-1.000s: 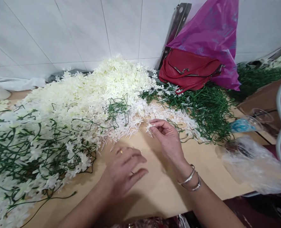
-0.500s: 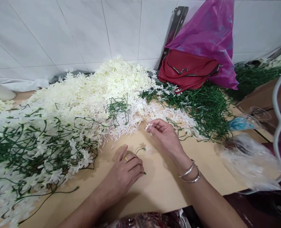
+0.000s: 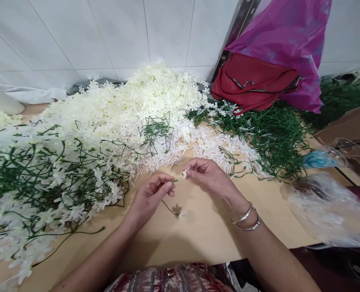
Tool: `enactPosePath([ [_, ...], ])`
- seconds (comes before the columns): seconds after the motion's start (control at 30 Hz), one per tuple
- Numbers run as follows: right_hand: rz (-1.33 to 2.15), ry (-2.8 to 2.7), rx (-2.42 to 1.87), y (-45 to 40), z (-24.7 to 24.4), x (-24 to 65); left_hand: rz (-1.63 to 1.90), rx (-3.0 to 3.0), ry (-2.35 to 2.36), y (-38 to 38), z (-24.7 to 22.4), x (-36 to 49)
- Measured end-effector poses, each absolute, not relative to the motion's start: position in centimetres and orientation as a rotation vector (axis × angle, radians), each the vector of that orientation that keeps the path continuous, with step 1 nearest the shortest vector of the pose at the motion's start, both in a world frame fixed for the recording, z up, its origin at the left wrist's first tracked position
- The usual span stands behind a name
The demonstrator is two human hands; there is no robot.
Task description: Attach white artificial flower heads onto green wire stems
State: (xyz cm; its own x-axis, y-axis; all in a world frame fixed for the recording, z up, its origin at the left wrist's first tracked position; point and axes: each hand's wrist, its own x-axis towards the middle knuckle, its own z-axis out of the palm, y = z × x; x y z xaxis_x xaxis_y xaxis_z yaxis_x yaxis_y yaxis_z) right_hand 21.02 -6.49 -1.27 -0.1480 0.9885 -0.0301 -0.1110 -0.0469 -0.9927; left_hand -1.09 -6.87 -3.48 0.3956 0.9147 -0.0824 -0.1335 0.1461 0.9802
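Observation:
My left hand (image 3: 151,198) pinches a thin green artificial flower stem (image 3: 175,181) close to its tip. The stem's other end hangs below the fingers and carries a white flower (image 3: 180,215). Between the thumb and fingertips of my right hand (image 3: 208,175) is a small white artificial flower (image 3: 185,173), held just to the right of the stem tip, with a narrow gap between the two. Beyond the hands lie loose white stamen pieces (image 3: 195,149) and a large heap of cream-white flower heads (image 3: 161,91).
White flowers on green stems (image 3: 54,178) are piled at the left. A heap of green stems (image 3: 277,138) lies at the back right, beside a red handbag (image 3: 255,81) and a purple plastic bag (image 3: 298,48). A clear plastic bag (image 3: 328,211) rests at the table's right.
My left hand has risen from the table with the green stem, its flowered end now hanging lower. My right hand keeps its white flower, now close to the stem tip. The view has shifted left.

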Motion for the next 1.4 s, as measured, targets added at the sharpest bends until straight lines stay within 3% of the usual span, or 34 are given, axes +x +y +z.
enactPosePath([
  [0.3,1.443,-1.206,-1.129,-6.5,-1.9,20.1,1.065,1.326,1.067,-6.7,-3.8,-1.4],
  [1.4,1.485,-1.179,-1.174,-7.0,-2.0,18.1,0.953,1.589,1.053,-7.3,-4.0,-1.7],
])
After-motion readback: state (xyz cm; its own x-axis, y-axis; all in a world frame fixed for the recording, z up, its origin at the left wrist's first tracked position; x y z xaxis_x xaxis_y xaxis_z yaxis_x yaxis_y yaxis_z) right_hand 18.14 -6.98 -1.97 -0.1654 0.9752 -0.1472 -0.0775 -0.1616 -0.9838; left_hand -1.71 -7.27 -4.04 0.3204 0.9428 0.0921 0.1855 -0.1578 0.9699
